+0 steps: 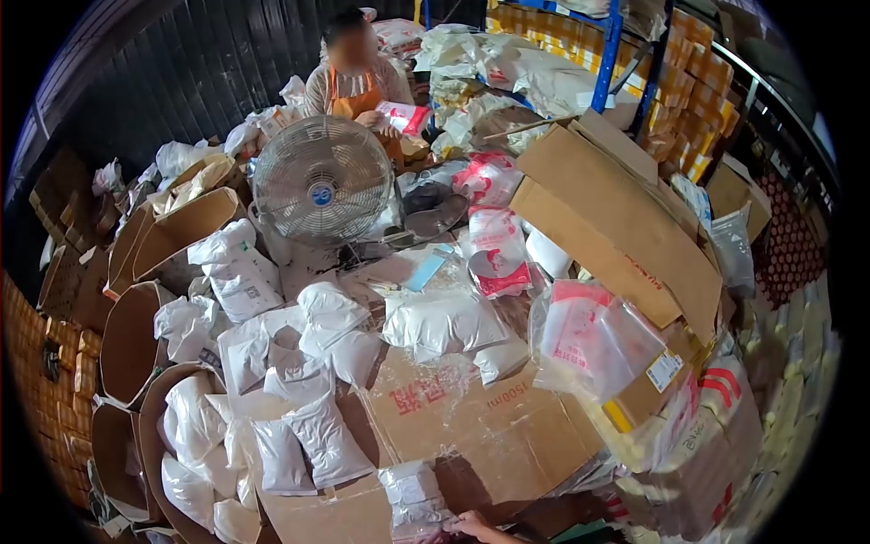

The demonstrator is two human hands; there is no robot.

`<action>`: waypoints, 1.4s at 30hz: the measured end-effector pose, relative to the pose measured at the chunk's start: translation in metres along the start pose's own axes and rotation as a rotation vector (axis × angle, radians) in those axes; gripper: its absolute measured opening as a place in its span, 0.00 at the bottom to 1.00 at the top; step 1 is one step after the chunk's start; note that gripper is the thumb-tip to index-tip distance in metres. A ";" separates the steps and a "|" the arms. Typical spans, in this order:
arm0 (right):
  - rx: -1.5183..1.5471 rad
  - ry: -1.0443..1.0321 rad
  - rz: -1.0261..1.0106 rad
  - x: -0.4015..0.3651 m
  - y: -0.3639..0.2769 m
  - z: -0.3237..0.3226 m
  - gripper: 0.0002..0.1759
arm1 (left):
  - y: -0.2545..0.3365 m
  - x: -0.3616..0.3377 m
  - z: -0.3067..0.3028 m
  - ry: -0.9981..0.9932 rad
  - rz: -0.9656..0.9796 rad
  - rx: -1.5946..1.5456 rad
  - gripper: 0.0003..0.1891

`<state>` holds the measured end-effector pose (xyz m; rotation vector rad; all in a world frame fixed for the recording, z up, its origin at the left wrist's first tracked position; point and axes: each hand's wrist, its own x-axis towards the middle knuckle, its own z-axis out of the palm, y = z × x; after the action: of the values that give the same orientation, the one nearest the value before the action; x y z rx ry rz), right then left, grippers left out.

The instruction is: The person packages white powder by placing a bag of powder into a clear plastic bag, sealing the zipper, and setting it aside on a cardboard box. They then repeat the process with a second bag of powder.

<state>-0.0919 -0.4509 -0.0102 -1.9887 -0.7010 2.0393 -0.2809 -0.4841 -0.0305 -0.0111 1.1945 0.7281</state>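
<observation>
At the bottom edge, my right hand (473, 525) has its fingers closed at the lower right corner of a white powder-filled plastic bag (412, 492). This bag lies on a flattened cardboard sheet (489, 426), and its lower end reaches the frame's edge. My left hand cannot be made out. Left of the held bag, two more filled white bags, a plump one (329, 442) and a narrower one (283, 456), lie side by side. Further up the cardboard is a larger white bag (441, 324), close to a group of smaller ones (333, 317).
Open cardboard boxes (127, 349) line the left, one (156, 426) filled with white bags. A large fan (323, 181) stands ahead. Behind it, a person in an orange apron (355, 95) holds a red-and-white packet (403, 118). A big carton (616, 218) and wrapped bundles (702, 426) stand right.
</observation>
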 end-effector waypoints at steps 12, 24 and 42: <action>0.148 0.023 -0.041 0.004 0.014 -0.013 0.15 | -0.004 -0.024 0.058 -0.055 0.235 0.738 0.05; 0.592 -0.120 -0.018 0.011 0.056 -0.010 0.09 | -0.003 -0.032 0.079 -0.053 0.097 0.490 0.07; -0.978 0.775 -0.266 -0.010 -0.052 -0.142 0.61 | -0.016 -0.011 0.078 0.118 -0.226 -0.183 0.05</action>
<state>0.0388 -0.3833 0.0263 -2.6327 -1.7965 0.6177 -0.2093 -0.4732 0.0035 -0.3403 1.2122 0.6414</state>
